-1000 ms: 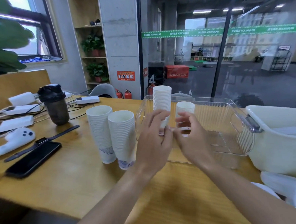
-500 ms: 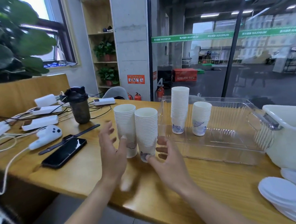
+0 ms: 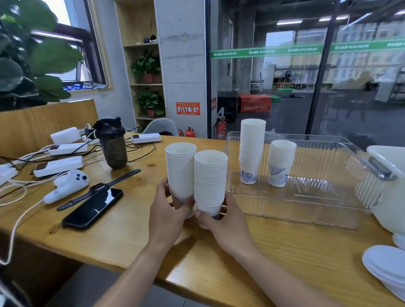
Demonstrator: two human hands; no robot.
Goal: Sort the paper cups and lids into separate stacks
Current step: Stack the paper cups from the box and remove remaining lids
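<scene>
Two tall stacks of white paper cups stand side by side on the wooden table. My left hand [image 3: 168,212] grips the base of the left stack [image 3: 181,171]. The right stack [image 3: 211,178] is held at its bottom by my right hand [image 3: 223,219]. Inside the clear plastic tray [image 3: 304,199] stand a taller cup stack [image 3: 251,148] and a shorter one [image 3: 280,162]. White lids [image 3: 395,268] lie piled at the table's right edge.
A white plastic tub [image 3: 400,190] sits right of the tray. Left of the cups lie a black phone [image 3: 94,207], a watch [image 3: 97,188], a white controller [image 3: 67,185], a dark shaker bottle [image 3: 113,144], power strips and cables.
Both hands pulled back from the tray, where they had been at the cup stacks, and came down around the two stacks outside it. They now grip those stacks' bases.
</scene>
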